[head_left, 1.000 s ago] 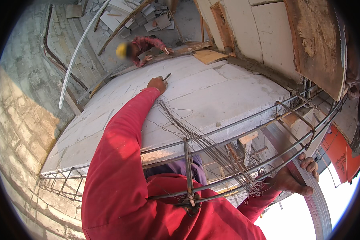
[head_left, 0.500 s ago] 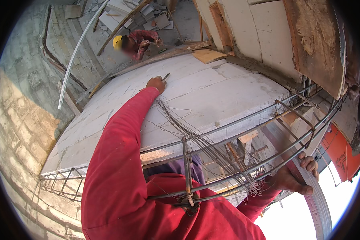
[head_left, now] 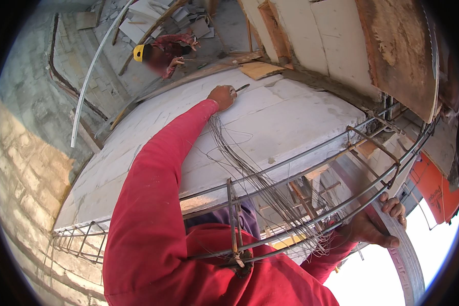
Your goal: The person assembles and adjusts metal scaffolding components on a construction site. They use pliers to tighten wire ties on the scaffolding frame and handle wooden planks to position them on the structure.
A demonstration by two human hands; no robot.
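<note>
Your left grip (head_left: pixel 223 97) shifted rightward over white slab (head_left: pixel 301 127), clasping dark slim tool (head_left: pixel 243 87); working spot apparently shifts too. Your right grip (head_left: pixel 370 228) unmoved, grasping metal bar (head_left: pixel 405 265) beyond slab's near edge. Wire bundle (head_left: pixel 262 183) crosses same edge.

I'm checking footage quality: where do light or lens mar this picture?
Head view: glare whites out the lower right, beside the metal bar; sunlight brightens some pale blocks at left, with shade above; fisheye distortion curves the bar near the rim.

The bar (head_left: pixel 405 257) is smooth metal, the sleeve (head_left: pixel 148 194) matt cloth.
</note>
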